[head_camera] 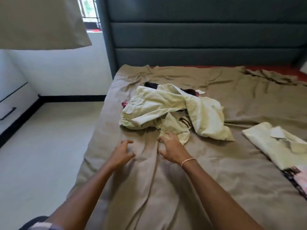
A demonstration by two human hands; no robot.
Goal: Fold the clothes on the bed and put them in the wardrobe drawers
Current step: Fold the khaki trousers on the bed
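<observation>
At the far left a white drawer unit (pixel 10 103) with a dark handle is seen against the wall. A beige curtain (pixel 41 22) hangs above it, beside a barred window (pixel 88 7). The pale floor (pixel 41 155) runs up to the bed (pixel 157 196), which is covered by a creased khaki sheet and backed by a dark green padded headboard (pixel 199 35). The left hand (pixel 123 151) is held low over the sheet near the bed's left edge; its grip is loose, with the fingers half curled and nothing held in them. Just to its right the right hand (pixel 171 150), with a thin bracelet (pixel 187 161) at the wrist, is placed at the near hem of the pile of clothes (pixel 174 110). Its grip is likewise unclosed, the fingers spread and bent, and no cloth is seen pinched in it. Whether the fingertips touch the hem cannot be told. The pile lies unfolded in the middle of the bed — pale green garments crumpled over darker ones, with black and striped pieces showing beneath. Well to the right, a folded shirt (pixel 274 146) of the same pale green is laid flat with its collar up. Its near end lies partly over a patterned garment (pixel 297 178) — dark and pink — at the frame's right edge.
</observation>
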